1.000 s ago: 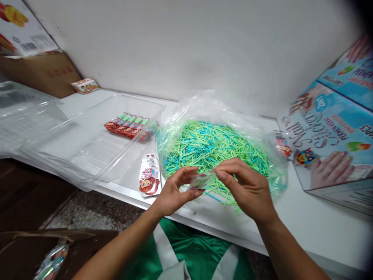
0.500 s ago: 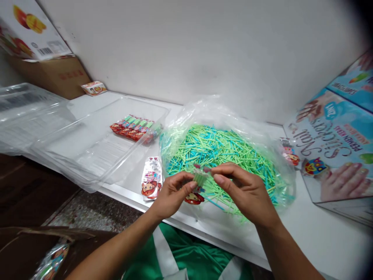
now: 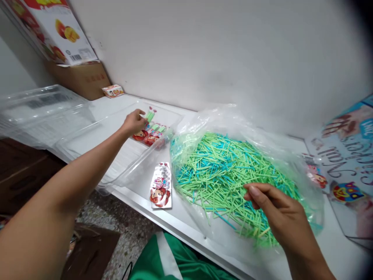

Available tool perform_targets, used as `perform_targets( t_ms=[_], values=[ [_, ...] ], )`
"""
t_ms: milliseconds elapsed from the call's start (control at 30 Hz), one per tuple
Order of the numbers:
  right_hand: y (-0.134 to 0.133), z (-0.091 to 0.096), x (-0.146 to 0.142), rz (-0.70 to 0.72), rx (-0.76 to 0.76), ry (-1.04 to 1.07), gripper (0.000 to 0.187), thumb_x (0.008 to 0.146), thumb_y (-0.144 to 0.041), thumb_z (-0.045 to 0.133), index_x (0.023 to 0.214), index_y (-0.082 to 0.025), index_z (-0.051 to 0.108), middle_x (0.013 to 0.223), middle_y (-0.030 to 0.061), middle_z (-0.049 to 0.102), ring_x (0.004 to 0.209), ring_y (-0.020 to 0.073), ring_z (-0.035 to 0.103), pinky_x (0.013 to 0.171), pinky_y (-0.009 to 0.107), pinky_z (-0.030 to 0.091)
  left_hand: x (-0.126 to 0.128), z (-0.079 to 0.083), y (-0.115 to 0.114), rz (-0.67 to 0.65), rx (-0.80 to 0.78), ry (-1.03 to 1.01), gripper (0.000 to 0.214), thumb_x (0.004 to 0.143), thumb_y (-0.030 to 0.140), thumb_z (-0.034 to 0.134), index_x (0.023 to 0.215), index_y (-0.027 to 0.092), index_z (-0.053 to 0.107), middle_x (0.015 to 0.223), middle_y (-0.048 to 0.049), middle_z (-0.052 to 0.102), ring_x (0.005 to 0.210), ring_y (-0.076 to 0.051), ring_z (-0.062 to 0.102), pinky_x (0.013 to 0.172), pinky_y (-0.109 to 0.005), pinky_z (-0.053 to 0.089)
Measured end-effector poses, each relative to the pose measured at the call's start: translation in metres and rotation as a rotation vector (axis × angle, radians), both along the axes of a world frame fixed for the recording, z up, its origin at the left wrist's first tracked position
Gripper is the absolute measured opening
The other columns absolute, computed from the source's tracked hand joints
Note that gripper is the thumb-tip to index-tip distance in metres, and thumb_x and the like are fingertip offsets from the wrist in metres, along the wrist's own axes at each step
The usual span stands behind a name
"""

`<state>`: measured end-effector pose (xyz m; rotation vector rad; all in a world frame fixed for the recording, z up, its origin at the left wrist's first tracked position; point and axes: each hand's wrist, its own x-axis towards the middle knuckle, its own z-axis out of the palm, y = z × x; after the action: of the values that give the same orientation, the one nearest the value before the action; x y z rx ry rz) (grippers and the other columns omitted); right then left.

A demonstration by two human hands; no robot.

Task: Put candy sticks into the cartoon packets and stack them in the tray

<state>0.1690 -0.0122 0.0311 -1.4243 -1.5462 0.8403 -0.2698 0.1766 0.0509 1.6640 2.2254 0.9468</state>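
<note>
My left hand [image 3: 136, 122] reaches into the clear plastic tray [image 3: 116, 179]. Its fingers are closed on a small packet with green sticks [image 3: 150, 115], red tips upward, whose lower part is hidden by the hand. Beside it, several similar cartoon-printed packets [image 3: 152, 140] lie in a row. My right hand [image 3: 276, 210] hovers over a heap of green and blue thin sticks [image 3: 230, 167], thumb and forefinger pinched with nothing visible between them. The heap lies in an open clear plastic bag [image 3: 215, 116]. A flat foil packet [image 3: 161, 186] rests between the tray and bag.
More clear trays [image 3: 43, 105] are stacked at the left. Behind them stand a brown carton [image 3: 78, 79] with a fruit-printed box [image 3: 67, 39] on top, and a small box [image 3: 113, 91]. A Nail Stickers box [image 3: 340, 155] stands at the right. Brown cartons [image 3: 90, 249] sit below the table.
My left hand has moved from above the sticks to the tray at the left, taking the small packet along. My right hand has let go of it and shifted right and down.
</note>
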Motion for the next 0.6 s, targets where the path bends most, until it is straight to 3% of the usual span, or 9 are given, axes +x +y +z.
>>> perform_targets(
  t_ms=[100,267,433,600],
  values=[
    [0.001,0.002,0.003,-0.03,-0.013,-0.035,0.023,0.079,-0.043,0.062,0.085,-0.022,0.069,0.069,0.0015,0.067,0.06,0.0114,0.057,0.052,0.017,0.049,-0.007,-0.027,0.025,-0.057,-0.198,0.193,0.05,0.075,0.031,0.059,0.122,0.017,0.05,0.096,-0.0083,0.067,0.084,-0.021,0.063,0.073,-0.029,0.048],
    [0.005,0.003,0.011,-0.056,-0.066,-0.098,0.025,0.078,-0.045,0.062,0.085,-0.022,0.069,0.073,0.0026,0.069,0.067,0.0142,0.064,0.055,0.016,0.052,0.003,-0.056,0.057,-0.126,-0.282,0.249,0.054,0.072,0.027,0.061,0.124,0.016,0.049,0.11,-0.0125,0.065,0.099,-0.024,0.06,0.079,-0.028,0.045],
    [0.005,0.001,0.018,-0.082,-0.085,-0.165,0.026,0.078,-0.045,0.061,0.088,-0.022,0.069,0.074,0.0032,0.07,0.065,0.0153,0.065,0.056,0.018,0.053,0.017,-0.068,0.072,-0.151,-0.313,0.321,0.057,0.073,0.027,0.06,0.126,0.013,0.045,0.105,-0.0154,0.065,0.096,-0.026,0.061,0.079,-0.029,0.044],
    [0.005,-0.002,0.016,-0.068,-0.07,-0.174,0.024,0.08,-0.044,0.06,0.088,-0.023,0.069,0.073,0.0029,0.069,0.065,0.0152,0.064,0.056,0.019,0.053,0.028,-0.07,0.066,-0.125,-0.289,0.405,0.047,0.069,0.031,0.064,0.11,0.012,0.055,0.108,-0.0213,0.062,0.103,-0.034,0.056,0.083,-0.037,0.042]
  ],
)
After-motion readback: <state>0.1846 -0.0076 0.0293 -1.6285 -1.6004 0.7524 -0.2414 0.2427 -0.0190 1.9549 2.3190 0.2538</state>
